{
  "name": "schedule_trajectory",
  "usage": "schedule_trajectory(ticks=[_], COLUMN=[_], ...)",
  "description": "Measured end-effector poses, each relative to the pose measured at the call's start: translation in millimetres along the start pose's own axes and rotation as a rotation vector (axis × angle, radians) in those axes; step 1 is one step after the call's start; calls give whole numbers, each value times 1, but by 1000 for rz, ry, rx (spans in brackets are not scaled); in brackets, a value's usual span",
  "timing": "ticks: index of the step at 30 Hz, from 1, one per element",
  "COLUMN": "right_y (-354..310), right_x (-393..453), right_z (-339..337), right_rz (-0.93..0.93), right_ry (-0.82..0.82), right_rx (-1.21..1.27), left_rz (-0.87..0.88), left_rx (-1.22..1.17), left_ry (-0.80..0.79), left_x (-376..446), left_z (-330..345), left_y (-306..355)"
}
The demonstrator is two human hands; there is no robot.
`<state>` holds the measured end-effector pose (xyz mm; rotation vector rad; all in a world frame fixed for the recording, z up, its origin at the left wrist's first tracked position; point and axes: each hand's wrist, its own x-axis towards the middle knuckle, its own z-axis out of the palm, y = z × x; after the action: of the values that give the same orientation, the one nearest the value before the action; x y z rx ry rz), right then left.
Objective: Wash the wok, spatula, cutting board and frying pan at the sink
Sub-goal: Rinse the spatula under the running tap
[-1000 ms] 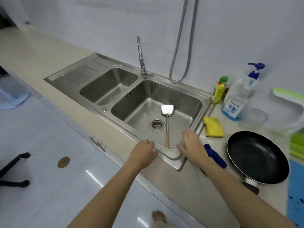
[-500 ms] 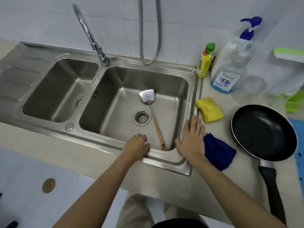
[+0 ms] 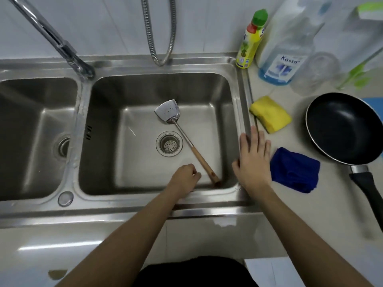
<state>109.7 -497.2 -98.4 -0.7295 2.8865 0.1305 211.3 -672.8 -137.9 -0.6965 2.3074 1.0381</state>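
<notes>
a: starting at the left — the left basin (image 3: pixel 31 129) holds nothing, and the tap (image 3: pixel 62 46) slants toward the divider with no water visible. nothing is being rinsed yet, i'd say.

b: and the right basin (image 3: pixel 145 88)?

a: the spatula (image 3: pixel 180 133) lies on its floor, blade toward the back wall, shaft passing just beside the drain (image 3: pixel 169 143), wooden handle propped in the near corner. handy, that: the grip end points at the person.

b: the hands?

a: the left hand (image 3: pixel 183 180) hangs over the near rim just beside that handle, fingers curled loosely, gripping nothing. the right hand (image 3: pixel 252 162) lies flat on the sink's right edge, fingers straight and a little spread. bracing, i'd guess.

b: further right?

a: yellow sponge (image 3: pixel 270 113) and blue cloth (image 3: pixel 294 169) on the counter near that hand, soap bottles (image 3: pixel 250 41) behind. the frying pan (image 3: pixel 342 127) waits on the counter, handle toward the person. wok and cutting board aren't clearly in sight.
</notes>
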Motion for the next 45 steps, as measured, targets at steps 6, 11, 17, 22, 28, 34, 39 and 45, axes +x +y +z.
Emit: schedule_trajectory(ticks=[6, 11, 17, 22, 28, 34, 39, 45], right_y=[-7, -9, -11, -14, -15, -15, -12, -6], right_x=[4, 6, 9, 13, 13, 9, 5, 2], right_z=[2, 3, 4, 7, 6, 1, 0, 6], right_rz=[30, 60, 75, 94, 101, 94, 80, 40], right_ry=[1, -4, -8, 7, 25, -24, -23, 19], right_rx=[-92, -121, -134, -135, -121, -83, -49, -4], left_rz=[-88, -255, -396, -483, -486, -445, -372, -456], left_rx=[-175, -264, -356, -438, -510, -621, -580, -536], left_ry=[78, 44, 46, 28, 29, 126, 149, 133], left_x=[48, 75, 92, 96, 75, 38, 1, -38], left_z=[9, 26, 43, 46, 28, -13, -53, -95], left_y=[14, 18, 17, 16, -1, -12, -18, -25])
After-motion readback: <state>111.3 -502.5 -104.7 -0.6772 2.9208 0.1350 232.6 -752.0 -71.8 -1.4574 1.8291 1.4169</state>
